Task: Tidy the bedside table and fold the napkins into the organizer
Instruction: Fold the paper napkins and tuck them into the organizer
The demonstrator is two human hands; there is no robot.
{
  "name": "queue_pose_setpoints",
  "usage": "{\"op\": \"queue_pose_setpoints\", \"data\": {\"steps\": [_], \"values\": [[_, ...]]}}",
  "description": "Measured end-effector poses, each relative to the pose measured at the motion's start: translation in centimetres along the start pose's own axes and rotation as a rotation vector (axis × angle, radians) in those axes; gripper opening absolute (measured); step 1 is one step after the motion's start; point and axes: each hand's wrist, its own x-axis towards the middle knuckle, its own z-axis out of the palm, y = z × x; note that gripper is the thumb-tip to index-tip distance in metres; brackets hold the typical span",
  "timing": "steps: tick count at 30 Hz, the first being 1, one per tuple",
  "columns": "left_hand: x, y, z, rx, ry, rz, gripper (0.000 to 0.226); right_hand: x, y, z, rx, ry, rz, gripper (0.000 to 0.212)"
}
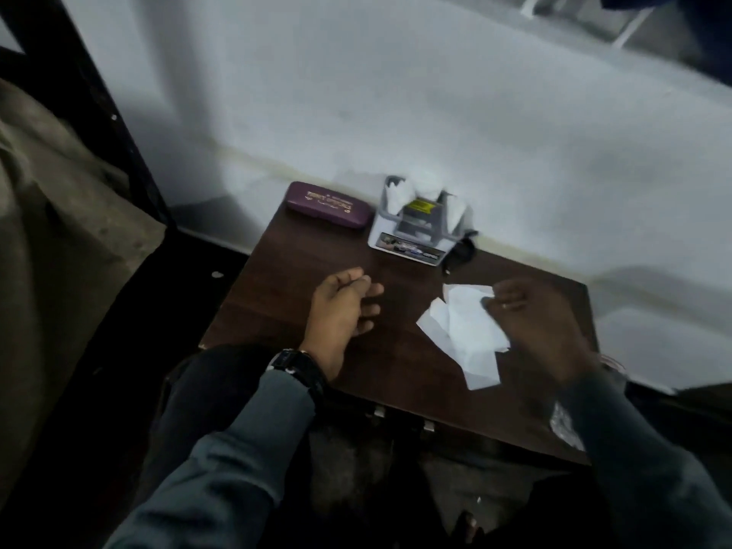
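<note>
A dark brown bedside table (285, 271) stands against a pale wall. At its back edge sits a grey organizer (412, 231) with white napkins standing in its compartments. A crumpled white napkin (461, 326) lies on the right half of the table. My right hand (534, 322) pinches its upper right corner, fingers closed on it. My left hand (342, 311) hovers over the middle of the table with loosely curled fingers and holds nothing; a dark watch is on that wrist.
A purple glasses case (328, 210) lies at the back left of the table. A small black object (461, 253) sits just right of the organizer. A dark bed frame (99, 93) and bedding are at the left.
</note>
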Motion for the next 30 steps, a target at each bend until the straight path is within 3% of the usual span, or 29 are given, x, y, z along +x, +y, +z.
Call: {"op": "queue_pose_setpoints", "data": {"steps": [9, 15, 19, 22, 24, 30], "values": [[-1.2, -1.7, 1.1, 0.287, -0.031, 0.017, 0.011, -3.6, 1.6, 5.2, -0.09, -0.072, -0.032, 0.057], [-1.5, -2.1, 1.5, 0.372, -0.068, 0.036, 0.01, -3.7, 0.9, 6.5, -0.23, -0.017, -0.11, 0.033], [-1.5, -2.1, 1.8, 0.378, -0.064, 0.038, 0.01, -4.5, 0.8, 7.1, -0.146, -0.02, -0.143, 0.028], [-1.5, -2.4, 2.0, 0.406, -0.073, 0.045, 0.011, -3.4, 1.4, 6.2, -0.02, 0.098, -0.181, 0.027], [-1.5, -2.5, 1.9, 0.418, -0.082, 0.046, 0.011, -1.0, 1.9, 4.9, -0.103, 0.125, -0.251, 0.029], [-1.5, -2.3, 2.1, 0.409, -0.102, 0.041, 0.012, 6.7, 1.2, 1.5, -0.543, -0.407, -0.369, 0.069]]}}
